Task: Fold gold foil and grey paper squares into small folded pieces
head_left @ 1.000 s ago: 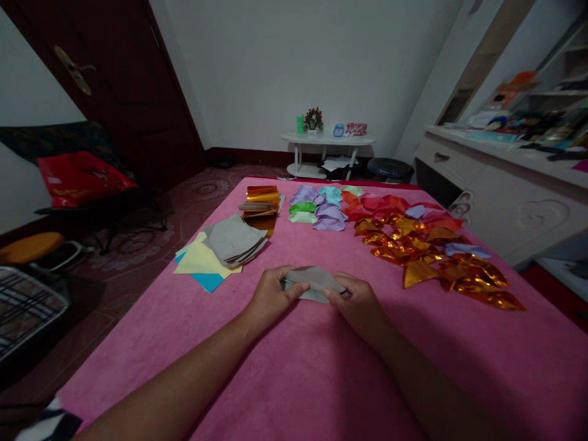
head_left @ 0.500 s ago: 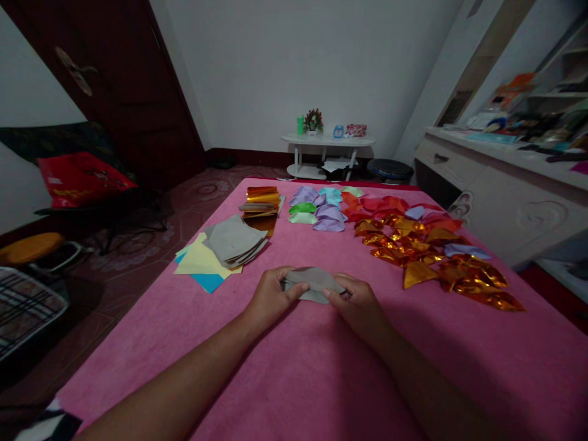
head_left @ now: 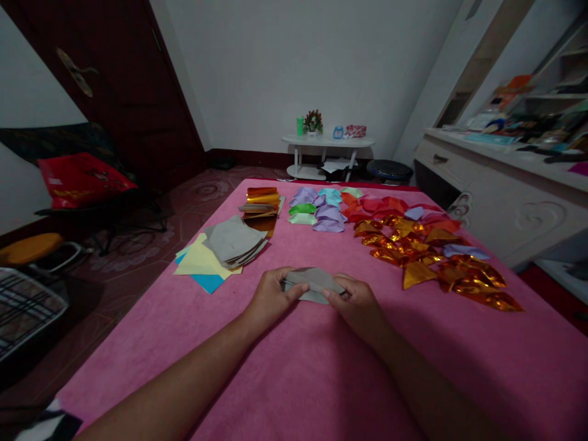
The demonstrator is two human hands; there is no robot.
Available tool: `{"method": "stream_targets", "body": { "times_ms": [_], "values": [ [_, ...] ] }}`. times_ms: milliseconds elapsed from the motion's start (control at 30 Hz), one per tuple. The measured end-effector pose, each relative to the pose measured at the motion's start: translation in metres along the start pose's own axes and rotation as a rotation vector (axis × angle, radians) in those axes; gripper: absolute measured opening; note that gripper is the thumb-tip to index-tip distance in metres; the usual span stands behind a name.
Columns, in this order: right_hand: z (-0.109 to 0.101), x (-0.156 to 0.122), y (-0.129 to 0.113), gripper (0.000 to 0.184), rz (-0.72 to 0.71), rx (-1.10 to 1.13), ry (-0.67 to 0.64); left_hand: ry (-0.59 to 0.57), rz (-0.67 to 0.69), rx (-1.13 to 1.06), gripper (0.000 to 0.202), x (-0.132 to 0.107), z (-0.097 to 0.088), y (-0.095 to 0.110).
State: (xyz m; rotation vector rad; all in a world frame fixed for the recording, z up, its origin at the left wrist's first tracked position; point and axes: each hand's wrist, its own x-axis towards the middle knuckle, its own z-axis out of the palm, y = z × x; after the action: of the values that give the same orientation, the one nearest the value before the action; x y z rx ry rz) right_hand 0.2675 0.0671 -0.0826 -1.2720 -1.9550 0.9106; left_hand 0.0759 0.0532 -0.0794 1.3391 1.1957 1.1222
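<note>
Between my hands is a folded piece of grey paper (head_left: 316, 283), held just over the pink cloth. My left hand (head_left: 274, 295) grips its left end, thumb on top and fingers behind. The right end is pinched by my right hand (head_left: 357, 301) in the same way. Ahead to the left lies a stack of grey paper sheets (head_left: 234, 240) on yellow paper (head_left: 195, 263) and blue paper (head_left: 212, 283). Folded gold foil papers (head_left: 429, 251) cover the right side, with purple folded papers (head_left: 329, 219) and red folded papers (head_left: 383, 207) farther back.
Gold foil sheets (head_left: 261, 202) are piled at the back left of the pink-covered table (head_left: 275, 367). A dresser (head_left: 500, 177) stands at the right, a small white table (head_left: 328, 142) by the wall. On the left are a chair with a red bag (head_left: 82, 177) and a stool (head_left: 32, 248).
</note>
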Motion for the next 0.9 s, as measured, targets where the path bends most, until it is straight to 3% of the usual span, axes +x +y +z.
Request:
{"method": "stream_targets", "body": {
  "times_ms": [900],
  "values": [
    [-0.0005,-0.0012,-0.002,0.015,-0.002,-0.001,0.006,0.004,-0.002,-0.008,0.024,-0.0015,0.0003,0.0002]
  ]
}}
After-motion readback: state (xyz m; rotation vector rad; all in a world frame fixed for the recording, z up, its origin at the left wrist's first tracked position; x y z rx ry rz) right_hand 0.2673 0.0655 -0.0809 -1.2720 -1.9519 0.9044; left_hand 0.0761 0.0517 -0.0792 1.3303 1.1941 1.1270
